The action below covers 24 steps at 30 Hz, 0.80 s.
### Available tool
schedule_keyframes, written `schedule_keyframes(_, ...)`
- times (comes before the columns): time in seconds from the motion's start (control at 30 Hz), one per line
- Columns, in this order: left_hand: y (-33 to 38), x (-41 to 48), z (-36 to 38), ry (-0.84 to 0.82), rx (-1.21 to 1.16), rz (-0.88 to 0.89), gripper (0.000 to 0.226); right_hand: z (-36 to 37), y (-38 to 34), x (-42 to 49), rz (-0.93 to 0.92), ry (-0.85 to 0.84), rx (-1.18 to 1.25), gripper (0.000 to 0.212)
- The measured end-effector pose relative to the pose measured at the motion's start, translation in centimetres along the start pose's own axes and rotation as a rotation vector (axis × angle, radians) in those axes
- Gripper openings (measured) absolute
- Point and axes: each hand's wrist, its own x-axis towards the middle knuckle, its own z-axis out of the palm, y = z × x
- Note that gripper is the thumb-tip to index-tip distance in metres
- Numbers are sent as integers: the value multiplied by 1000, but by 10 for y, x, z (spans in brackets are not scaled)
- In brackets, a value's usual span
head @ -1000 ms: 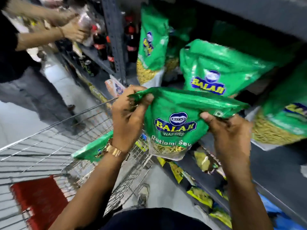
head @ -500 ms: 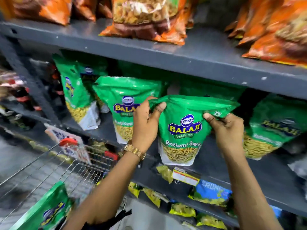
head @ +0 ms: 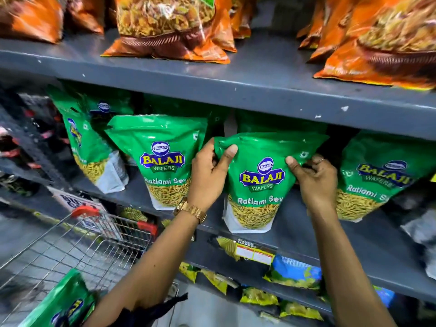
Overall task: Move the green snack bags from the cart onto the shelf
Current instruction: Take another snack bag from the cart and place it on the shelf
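Step in hand: placing. Held bag (head: 262,182) is upright at the shelf (head: 290,215), its base at the front lip and slightly overhanging; cannot tell if the base bears weight yet.

Grip: L hand (head: 210,175) pinches the bag's top-left corner, thumb in front, fingers behind. R hand (head: 311,178) pinches the top-right edge the same way. Both hands clenched on the bag, neither let go.

Places, all relative to the held bag:
- Just left: another green bag (head: 162,161), upright on the same shelf, partly behind the L hand.
- Farther left: a third green bag (head: 92,156), leaning, turned side-on.
- Just right: a fourth (head: 368,180), tilted, partly behind the R hand.
- Behind: more green packs, dark, count unclear.
- Above: upper board w/ orange bags (head: 169,27).
- Below left: cart (head: 77,251), wire sides, one more green bag (head: 61,303) in it at least. Rest of cart out of view.

Judgement: task partway, this bag nearly home, cart not empty.

Next move calls for: push the bag back so the base sits fully on the board, in the gap between the neighbours; keep it upright, label forward; then loosen both hands. Bag is soft and top-held, so the base may swing or slip off the lip if let go too soon.
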Motion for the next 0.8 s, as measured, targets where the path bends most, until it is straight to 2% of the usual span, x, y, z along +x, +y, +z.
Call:
schedule_keyframes(0.13,-4,-16,-3,-12,-106,-71,30,9,0,-44,-147,342,16,52)
schedule_keyframes(0.2,-5,-29,-6,8,-102,-98,29,14,1,-70,-264,451,-19,52)
schedule_keyframes(0.23,-6,-36,-9,22,-88,-99,30,17,1,-81,-310,438,-36,47)
schedule_keyframes(0.33,-15,-59,-23,71,-58,-65,26,37,2,-108,-371,188,-49,28)
schedule_keyframes(0.4,-21,-72,-35,126,-47,-51,18,56,2,-121,-392,-1,-95,24)
schedule_keyframes(0.57,-46,-111,-78,329,70,-89,10,110,14,-148,-310,-447,-170,12)
schedule_keyframes(0.8,-81,-190,-180,633,254,-271,7,190,38,-186,-188,-1005,-216,18)
